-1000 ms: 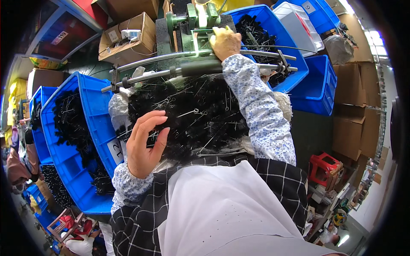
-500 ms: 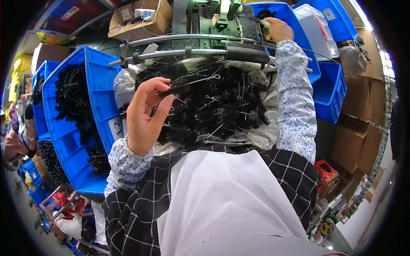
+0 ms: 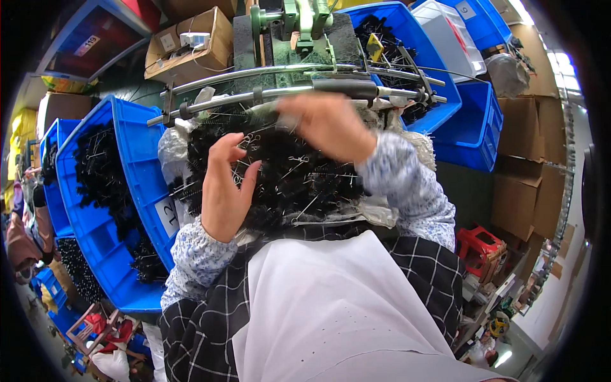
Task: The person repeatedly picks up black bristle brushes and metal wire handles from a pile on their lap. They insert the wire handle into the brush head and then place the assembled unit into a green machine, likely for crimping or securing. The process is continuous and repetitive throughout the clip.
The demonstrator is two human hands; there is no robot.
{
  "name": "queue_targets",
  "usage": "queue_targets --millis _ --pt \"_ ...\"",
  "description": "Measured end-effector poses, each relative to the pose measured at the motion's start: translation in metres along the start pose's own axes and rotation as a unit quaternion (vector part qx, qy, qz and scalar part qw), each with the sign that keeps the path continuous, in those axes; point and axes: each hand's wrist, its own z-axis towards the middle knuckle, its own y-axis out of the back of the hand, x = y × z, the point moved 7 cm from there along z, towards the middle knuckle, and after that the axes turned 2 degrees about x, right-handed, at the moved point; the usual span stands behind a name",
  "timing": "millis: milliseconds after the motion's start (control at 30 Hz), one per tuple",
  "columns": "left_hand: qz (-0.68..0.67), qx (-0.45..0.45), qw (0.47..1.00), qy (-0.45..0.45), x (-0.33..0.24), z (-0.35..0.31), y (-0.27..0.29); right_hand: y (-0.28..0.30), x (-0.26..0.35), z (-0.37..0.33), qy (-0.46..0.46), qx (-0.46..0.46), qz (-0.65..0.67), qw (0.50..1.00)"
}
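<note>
A heap of black bristle brushes (image 3: 299,184) with twisted wire stems and small end loops lies in front of me on pale plastic sheeting. My left hand (image 3: 228,188) is over the left side of the heap, its thumb and index finger apart. Several wire loops show close beside its index fingertip; no brush is plainly gripped. Over the far middle of the heap is my right hand (image 3: 331,125), palm down and smeared by motion. Its fingers point left, and whether they hold anything cannot be made out.
Metal rails with a dark roller (image 3: 344,87) cross just beyond the heap, before a green-lit machine (image 3: 305,32). At left stands a blue bin (image 3: 143,153) with black brushes; another blue bin (image 3: 439,105) with brushes is back right. Cardboard boxes (image 3: 519,197) line the right.
My right hand has come back from the far right bin to above the heap. My left hand stays over the heap's left side. The whole view has shifted slightly.
</note>
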Motion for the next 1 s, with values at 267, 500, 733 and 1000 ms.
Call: queue_targets --millis 267,500,733,1000 --pt "0.341 0.252 0.9 -0.106 0.019 -0.027 -0.065 0.039 -0.169 0.034 -0.198 -0.102 -0.363 0.905" --pt "0.379 0.299 0.872 -0.085 0.022 -0.03 -0.069 0.035 -0.18 0.038 -0.188 -0.105 -0.301 0.929" --pt "0.382 0.248 0.883 -0.113 0.012 -0.026 -0.063 0.03 -0.201 0.049 -0.141 -0.109 -0.348 0.921" --pt "0.374 0.254 0.886 -0.106 0.004 -0.026 -0.047 0.039 -0.207 0.024 -0.232 -0.111 -0.322 0.911"
